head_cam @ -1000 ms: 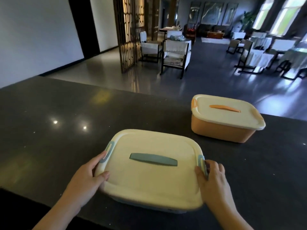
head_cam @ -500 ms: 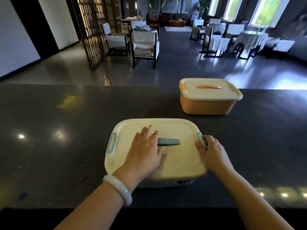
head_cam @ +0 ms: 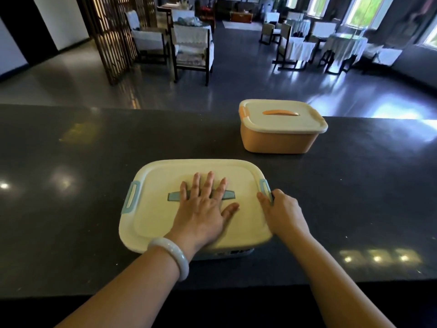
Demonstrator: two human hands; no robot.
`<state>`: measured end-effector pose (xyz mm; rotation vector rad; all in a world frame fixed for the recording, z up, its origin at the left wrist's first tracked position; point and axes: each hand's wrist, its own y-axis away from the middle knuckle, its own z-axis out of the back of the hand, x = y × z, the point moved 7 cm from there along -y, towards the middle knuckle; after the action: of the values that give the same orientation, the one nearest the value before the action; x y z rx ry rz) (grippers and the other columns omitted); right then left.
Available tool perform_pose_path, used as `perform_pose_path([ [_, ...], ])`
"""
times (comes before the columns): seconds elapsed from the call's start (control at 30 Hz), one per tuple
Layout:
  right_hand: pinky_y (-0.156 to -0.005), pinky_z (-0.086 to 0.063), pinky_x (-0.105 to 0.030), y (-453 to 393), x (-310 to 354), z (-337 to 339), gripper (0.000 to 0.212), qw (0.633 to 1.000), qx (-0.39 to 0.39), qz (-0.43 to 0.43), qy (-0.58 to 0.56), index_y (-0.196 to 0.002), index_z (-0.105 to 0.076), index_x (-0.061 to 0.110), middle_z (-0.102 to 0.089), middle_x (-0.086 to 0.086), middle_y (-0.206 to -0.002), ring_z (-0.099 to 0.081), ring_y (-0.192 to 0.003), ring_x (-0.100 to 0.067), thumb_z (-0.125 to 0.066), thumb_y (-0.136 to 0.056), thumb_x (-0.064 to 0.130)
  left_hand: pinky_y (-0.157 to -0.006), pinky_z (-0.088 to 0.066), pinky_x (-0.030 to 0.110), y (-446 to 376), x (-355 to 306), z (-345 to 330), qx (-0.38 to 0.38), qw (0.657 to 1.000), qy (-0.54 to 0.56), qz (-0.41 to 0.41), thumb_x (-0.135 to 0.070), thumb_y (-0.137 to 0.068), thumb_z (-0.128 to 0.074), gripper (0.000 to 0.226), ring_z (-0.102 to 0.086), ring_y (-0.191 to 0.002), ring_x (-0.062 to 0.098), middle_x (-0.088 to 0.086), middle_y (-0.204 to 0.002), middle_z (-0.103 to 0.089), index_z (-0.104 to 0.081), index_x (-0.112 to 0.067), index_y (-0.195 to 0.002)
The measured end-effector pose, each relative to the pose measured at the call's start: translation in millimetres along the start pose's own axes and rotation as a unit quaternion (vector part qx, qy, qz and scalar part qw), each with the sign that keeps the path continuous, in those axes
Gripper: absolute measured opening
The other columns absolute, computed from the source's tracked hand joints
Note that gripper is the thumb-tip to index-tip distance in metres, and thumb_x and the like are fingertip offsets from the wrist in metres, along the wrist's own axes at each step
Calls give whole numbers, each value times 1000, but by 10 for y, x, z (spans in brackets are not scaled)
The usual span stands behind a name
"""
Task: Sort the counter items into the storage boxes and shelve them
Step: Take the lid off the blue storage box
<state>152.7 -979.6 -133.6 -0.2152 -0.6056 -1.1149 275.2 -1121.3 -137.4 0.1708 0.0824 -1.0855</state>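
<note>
Plastic is what we see on the dark polished stone table (head_cam: 71, 209): a wide, shallow storage box with rounded corners, a cream lid and pale blue body (head_cam: 165, 223), sitting near the table's front edge right before us. Its lid carries a blue bar handle (head_cam: 173, 196) across the middle and a blue clip on each short side, the left clip (head_cam: 131, 194) plainly visible, the right clip (head_cam: 265, 187) partly covered. Our left hand (head_cam: 201, 209) lies flat on the lid over the handle, fingers (head_cam: 209, 183) straight and spread, gripping nothing; a pale jade-like bangle (head_cam: 173, 254) circles that wrist. Our right hand (head_cam: 282, 213) holds the right edge of the lid, thumb on top and the other fingers curled down over the right clip. Further back and to the right, well apart from the blue box, stands a smaller orange plastic box with a cream lid and orange handle (head_cam: 279, 138), closed.

Compared with half a second ago, our left hand has spread wider and settled flatter over the handle, covering its middle, while the right hand keeps its hold at the clip. Both boxes sit where they did
</note>
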Motion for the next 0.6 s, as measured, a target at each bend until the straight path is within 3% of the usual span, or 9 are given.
perform_pose_path([
  [0.17, -47, -33, -27, -30, 15, 7, 41, 1000, 6, 0, 19, -91, -52, 12, -51, 1, -77, -49, -64, -12, -36, -98, 50, -117, 6, 56, -6, 2, -4, 4, 1000, 0, 7, -70, -89, -1, 72, 18, -147, 27, -2, -161, 17, 9, -36, -152],
  [0.33, -49, -38, -27, -60, 16, -19, 43, 1000, 27, 7, 11, -92, -56, 12, -58, -3, -82, -56, -66, -15, -33, -99, 48, -117, 6, 56, -2, 0, -4, 13, 1000, 0, 2, -71, -87, 1, 72, 20, -146, 26, -2, -160, 20, 13, -38, -151],
  [0.5, -46, -36, -25, -139, -219, -43, 45, 989, 46, -58, -126, -71, -55, 9, -56, -5, -69, -48, -55, -12, -34, -103, 34, -117, 5, 57, -6, -6, -13, 8, 1000, 0, 4, -71, -89, -3, 72, 21, -146, 26, -3, -160, 21, 14, -38, -150],
  [0.6, -47, -41, -24, -102, -307, -126, 48, 975, 94, -80, -184, -76, -60, 6, -57, -6, -64, -51, -51, -14, -36, -102, 39, -117, 4, 57, -7, -9, -10, 4, 1000, 4, 1, -71, -89, -3, 72, 20, -146, 26, -3, -160, 20, 13, -38, -150],
])
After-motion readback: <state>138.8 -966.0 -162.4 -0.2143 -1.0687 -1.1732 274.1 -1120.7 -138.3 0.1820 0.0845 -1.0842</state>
